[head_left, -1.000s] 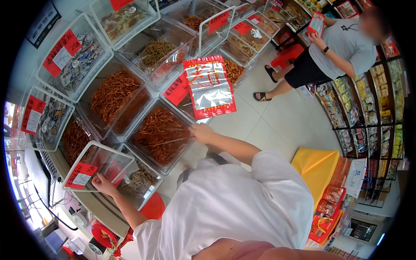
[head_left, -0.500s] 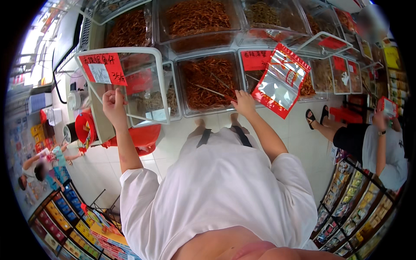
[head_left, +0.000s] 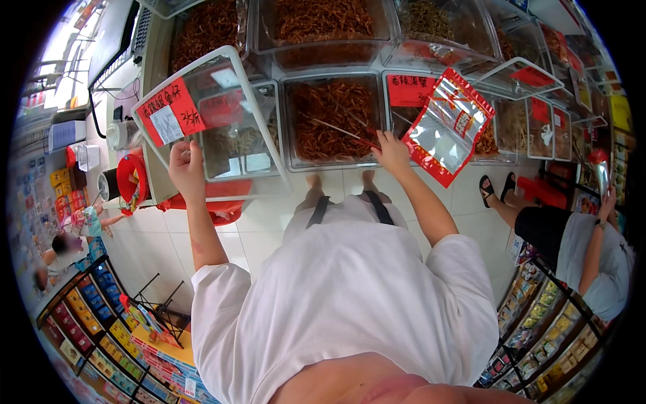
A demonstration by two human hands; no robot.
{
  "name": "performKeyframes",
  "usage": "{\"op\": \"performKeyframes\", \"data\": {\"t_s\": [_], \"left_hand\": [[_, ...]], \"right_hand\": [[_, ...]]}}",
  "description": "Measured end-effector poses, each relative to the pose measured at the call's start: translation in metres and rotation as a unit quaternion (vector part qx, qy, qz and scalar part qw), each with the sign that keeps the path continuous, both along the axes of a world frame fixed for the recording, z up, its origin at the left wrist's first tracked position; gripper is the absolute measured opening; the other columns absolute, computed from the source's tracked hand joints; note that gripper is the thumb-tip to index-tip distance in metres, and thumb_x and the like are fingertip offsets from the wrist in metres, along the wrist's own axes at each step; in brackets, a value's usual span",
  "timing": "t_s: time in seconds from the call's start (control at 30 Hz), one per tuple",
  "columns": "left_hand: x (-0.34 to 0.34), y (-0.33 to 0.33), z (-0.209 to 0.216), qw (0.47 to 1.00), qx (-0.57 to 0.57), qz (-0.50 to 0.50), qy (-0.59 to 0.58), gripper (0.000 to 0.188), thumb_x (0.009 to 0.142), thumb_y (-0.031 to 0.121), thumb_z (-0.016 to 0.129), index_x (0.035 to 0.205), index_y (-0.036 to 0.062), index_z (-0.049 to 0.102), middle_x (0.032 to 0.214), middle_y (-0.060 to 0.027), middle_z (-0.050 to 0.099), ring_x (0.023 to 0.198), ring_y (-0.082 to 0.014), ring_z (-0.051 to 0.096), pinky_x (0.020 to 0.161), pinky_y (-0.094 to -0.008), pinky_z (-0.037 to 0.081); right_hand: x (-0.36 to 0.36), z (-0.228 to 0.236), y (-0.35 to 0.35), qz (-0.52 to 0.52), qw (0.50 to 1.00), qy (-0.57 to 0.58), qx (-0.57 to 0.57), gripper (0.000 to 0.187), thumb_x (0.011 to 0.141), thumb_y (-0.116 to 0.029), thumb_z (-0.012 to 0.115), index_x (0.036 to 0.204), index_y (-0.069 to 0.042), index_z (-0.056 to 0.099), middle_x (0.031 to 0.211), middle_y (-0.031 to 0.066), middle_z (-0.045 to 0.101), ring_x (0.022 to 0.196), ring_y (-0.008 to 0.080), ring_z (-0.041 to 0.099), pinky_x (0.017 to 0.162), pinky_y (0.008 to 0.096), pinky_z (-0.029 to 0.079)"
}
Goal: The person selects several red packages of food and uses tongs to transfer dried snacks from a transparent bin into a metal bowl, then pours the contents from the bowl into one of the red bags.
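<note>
My left hand (head_left: 186, 165) is closed on the lower edge of a clear lid (head_left: 222, 121) with a pale frame and a red label. The lid stands tilted up over a bin of pale dried food (head_left: 239, 145). My right hand (head_left: 391, 153) closes around the red handle end of metal tongs (head_left: 334, 126). Their arms lie spread over reddish-brown dried shreds (head_left: 330, 101) in a clear bin (head_left: 288, 156). Beside my right fingers, a red and silver pouch with a clear window (head_left: 447, 128) rests on the neighbouring bin's lid.
More clear bins of dried food (head_left: 323, 20) stand behind. At right, another person (head_left: 592, 246) holds a packet. Shelves of packaged goods (head_left: 108, 330) curve along both lower sides. A red bag (head_left: 229, 214) sits below the left bin, and more people (head_left: 70, 246) are at far left.
The lid's lower right corner has swung outward while my left hand keeps hold of it. My right hand stays at the tongs. The whole view has shifted slightly; the person at right has raised their packet.
</note>
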State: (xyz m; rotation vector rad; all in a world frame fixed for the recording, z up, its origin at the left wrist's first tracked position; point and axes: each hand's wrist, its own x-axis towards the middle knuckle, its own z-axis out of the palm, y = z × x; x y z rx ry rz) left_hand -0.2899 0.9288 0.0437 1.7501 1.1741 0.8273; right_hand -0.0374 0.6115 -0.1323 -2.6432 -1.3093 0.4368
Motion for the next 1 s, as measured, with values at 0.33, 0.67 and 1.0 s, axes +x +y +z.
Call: {"op": "performKeyframes", "data": {"t_s": [0.33,0.67,1.0], "left_hand": [[0.007,-0.001,-0.021,0.996,-0.061,-0.055,0.030,0.015,0.080,0.012,0.057,0.072,0.0063,0.046,0.051,0.0092,0.034,0.047,0.0006,0.025,0.043,-0.0189,0.015],[0.016,-0.010,-0.030,0.981,-0.183,-0.067,0.004,0.013,0.077,0.012,0.061,0.077,0.0070,0.049,0.055,0.0108,0.032,0.048,0.0010,0.025,0.044,-0.0183,0.015],[0.019,-0.014,-0.043,0.987,-0.149,-0.052,0.017,0.014,0.080,0.018,0.059,0.077,0.0096,0.048,0.052,0.0095,0.037,0.043,0.0014,0.029,0.039,-0.0166,0.017]], "right_hand": [[-0.003,0.007,-0.017,0.011,1.000,0.008,-0.007,0.045,0.073,-0.028,0.058,0.110,-0.006,0.048,0.093,0.0092,0.049,0.072,0.0255,0.057,0.059,0.0355,0.047],[0.004,0.030,-0.054,-0.040,0.998,0.050,-0.010,0.038,0.074,-0.027,0.057,0.108,-0.011,0.051,0.087,0.0082,0.048,0.070,0.0282,0.056,0.057,0.0385,0.046],[0.021,0.152,-0.187,-0.177,0.973,0.026,0.148,0.037,0.071,-0.014,0.064,0.106,-0.008,0.054,0.080,0.0076,0.051,0.064,0.0216,0.055,0.056,0.0294,0.045]]}}
